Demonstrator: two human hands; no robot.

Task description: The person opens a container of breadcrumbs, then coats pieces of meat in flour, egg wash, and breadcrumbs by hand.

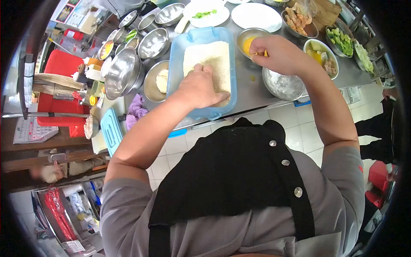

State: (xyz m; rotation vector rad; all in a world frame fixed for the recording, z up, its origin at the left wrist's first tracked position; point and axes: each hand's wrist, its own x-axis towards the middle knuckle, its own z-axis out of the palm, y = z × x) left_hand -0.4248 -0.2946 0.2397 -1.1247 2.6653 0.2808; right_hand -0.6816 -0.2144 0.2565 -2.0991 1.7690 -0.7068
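A blue plastic tub (233, 73) holds pale crumbs (213, 50). Down on the crumbs lies my left hand (201, 85), its fingers apart. Over a metal bowl of beaten egg (247, 43) hangs my right hand (274, 52), its fingers pinched together; a small yellow bit shows at the fingertips, but what they hold is too small to name. Just below that hand stands a metal bowl of white flour (283, 84). To the left of the tub is a metal bowl (150, 88) with a pale, crumb-like heap in it.
Several metal bowls (154, 43) crowd the left. White plates (257, 17) lie at the back. On the right are a bowl of fried pieces (297, 20), a white bowl of mixed food (329, 67) and bowls of greens (340, 42). A purple cloth (136, 111) lies left; a person (376, 128) stands far right.
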